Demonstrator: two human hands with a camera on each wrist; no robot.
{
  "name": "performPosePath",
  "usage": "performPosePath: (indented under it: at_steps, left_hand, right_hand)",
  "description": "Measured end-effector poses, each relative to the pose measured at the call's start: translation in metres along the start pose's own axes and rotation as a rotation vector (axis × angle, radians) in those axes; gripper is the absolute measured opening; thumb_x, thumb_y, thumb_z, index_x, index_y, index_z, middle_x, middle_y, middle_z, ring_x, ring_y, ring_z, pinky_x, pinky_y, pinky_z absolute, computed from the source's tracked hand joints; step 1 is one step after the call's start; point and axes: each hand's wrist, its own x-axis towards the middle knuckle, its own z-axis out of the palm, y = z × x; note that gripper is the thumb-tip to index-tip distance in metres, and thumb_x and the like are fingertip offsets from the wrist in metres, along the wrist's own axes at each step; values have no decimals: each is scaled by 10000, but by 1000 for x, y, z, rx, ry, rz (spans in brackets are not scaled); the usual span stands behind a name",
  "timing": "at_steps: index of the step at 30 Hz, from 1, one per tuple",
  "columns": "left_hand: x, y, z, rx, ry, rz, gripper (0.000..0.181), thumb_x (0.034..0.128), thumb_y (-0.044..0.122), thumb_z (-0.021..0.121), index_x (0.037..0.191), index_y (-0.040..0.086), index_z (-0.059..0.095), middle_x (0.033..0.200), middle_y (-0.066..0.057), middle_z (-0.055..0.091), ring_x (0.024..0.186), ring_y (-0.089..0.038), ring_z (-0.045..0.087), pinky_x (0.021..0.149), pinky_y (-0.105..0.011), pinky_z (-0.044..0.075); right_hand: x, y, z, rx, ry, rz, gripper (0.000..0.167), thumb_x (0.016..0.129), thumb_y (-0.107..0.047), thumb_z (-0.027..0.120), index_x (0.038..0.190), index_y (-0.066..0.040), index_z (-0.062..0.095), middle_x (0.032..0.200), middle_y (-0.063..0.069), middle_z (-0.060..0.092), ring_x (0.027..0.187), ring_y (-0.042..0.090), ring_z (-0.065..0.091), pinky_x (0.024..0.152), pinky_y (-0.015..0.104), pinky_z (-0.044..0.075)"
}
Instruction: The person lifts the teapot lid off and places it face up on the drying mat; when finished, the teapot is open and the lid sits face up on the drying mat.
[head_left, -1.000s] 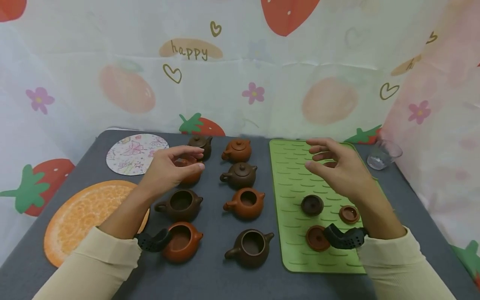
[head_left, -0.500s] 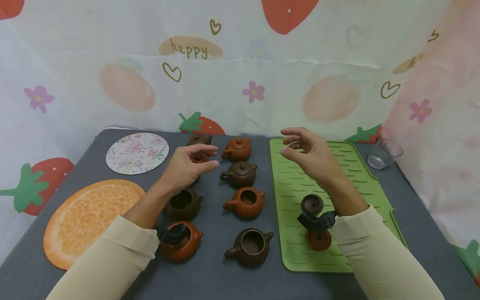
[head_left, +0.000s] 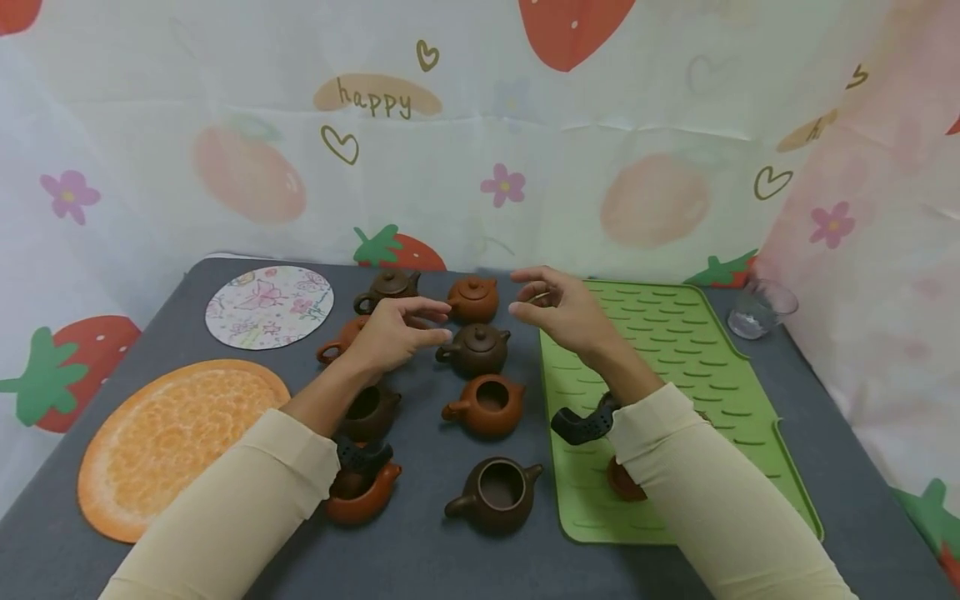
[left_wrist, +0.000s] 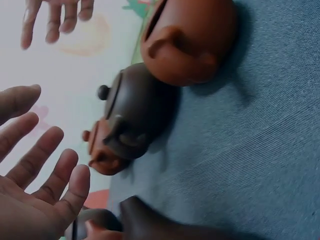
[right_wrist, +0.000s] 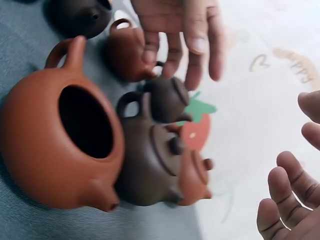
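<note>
Dark brown, round, lidded clay teapot (head_left: 474, 353) stands left of the flat green ridged mat (head_left: 675, 342). Left hand (head_left: 400, 335) I see also left of the mat, right hand (head_left: 566, 312) near its far left corner; both are relaxed, grasping nothing. Farther, left of the mat, stands a reddish-orange lidded clay teapot (head_left: 474, 302); behind the mat hangs white strawberry-printed cloth (head_left: 450, 179).
</note>
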Motion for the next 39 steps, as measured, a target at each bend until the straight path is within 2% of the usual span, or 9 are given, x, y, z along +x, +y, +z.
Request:
performPosePath:
  at_steps: [5,10,17,22,25,32,34,39]
  left_hand:
    - [6,-6,8,10,-2,-54,386,877,103,728,1249,49,641,1199,-194,604,1006,-284,597,855,-505,471]
    - [7,-10,12,10,7,-81,397,884,94,721,1260,7,625,1190,-208,609,1007,-287,603,854,-495,475]
    - [11,-14,16,8,27,-166,368,892,111,716,1245,34,646,1123,-121,630,932,-268,626,807,-480,488]
    - [14,-17,18,5,48,-224,321,890,123,721,1199,48,677,1134,-106,621,962,-274,598,816,-452,486]
    - [16,-19,20,23,58,-256,290,889,132,724,1169,64,695,1194,-100,600,990,-267,572,794,-416,475]
    - [18,-20,22,47,66,-312,244,886,125,726,1124,67,715,1218,-108,583,980,-273,559,745,-385,464]
    - [17,-20,23,53,72,-318,218,885,122,727,1095,64,726,1211,-112,579,954,-272,555,720,-376,458]
    - [17,-23,24,82,84,-326,154,886,130,728,1027,72,749,1148,-110,590,844,-256,538,642,-348,430]
  right_hand:
    - [8,11,12,-13,-33,37,379,923,-211,679,1290,-181,586,1097,106,590,970,281,585,833,504,464]
    - [14,20,20,-4,-53,54,378,926,-176,673,1291,-143,583,1054,116,584,968,314,580,832,562,449]
    - [22,27,30,20,-79,94,388,924,-123,672,1291,-39,580,984,158,591,949,384,567,776,565,430]
    - [25,32,35,0,-81,120,359,915,-125,683,1256,-44,609,933,149,604,878,419,548,677,431,437]
    - [27,33,37,-33,-81,120,353,910,-130,686,1245,-43,620,903,146,609,783,376,538,602,355,401]
    - [30,36,43,-83,-82,117,323,909,-111,681,1217,-27,625,849,130,610,700,305,535,569,327,401]
    - [30,36,44,-92,-81,116,312,910,-100,678,1208,-24,628,840,126,611,687,257,536,574,323,408]
    - [32,38,47,-129,-86,115,276,913,-79,669,1181,-21,641,822,113,608,661,231,532,567,312,414]
